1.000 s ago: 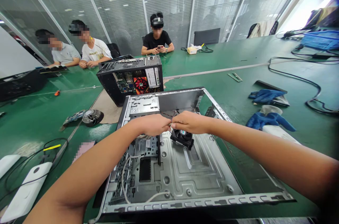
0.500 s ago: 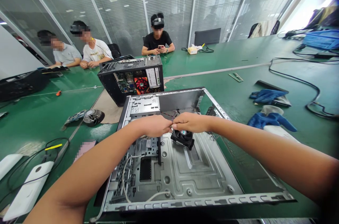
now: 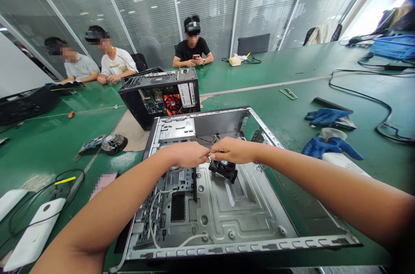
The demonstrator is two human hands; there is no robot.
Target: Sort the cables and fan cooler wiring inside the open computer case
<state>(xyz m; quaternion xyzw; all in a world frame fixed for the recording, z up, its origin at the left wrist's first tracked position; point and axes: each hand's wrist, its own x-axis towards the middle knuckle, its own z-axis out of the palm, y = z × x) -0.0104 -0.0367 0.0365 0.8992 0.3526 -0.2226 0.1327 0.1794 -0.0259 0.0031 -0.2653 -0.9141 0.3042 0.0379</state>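
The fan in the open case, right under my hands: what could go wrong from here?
The fan might drop or tip: it is just below where the left hand and right hand meet, and whether it hangs or rests is unclear.
The right forearm passes over the case, whose metal rim could scrape bare skin.
The white cable curves inside the case and might snag.

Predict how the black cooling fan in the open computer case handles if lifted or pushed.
The black cooling fan should stay stiff: its frame looks like molded plastic. Rolling seems unlikely, given the angular, boxy outline. Pushed along the bare metal case floor, it would probably slide, though the pressed ridges there might catch it.
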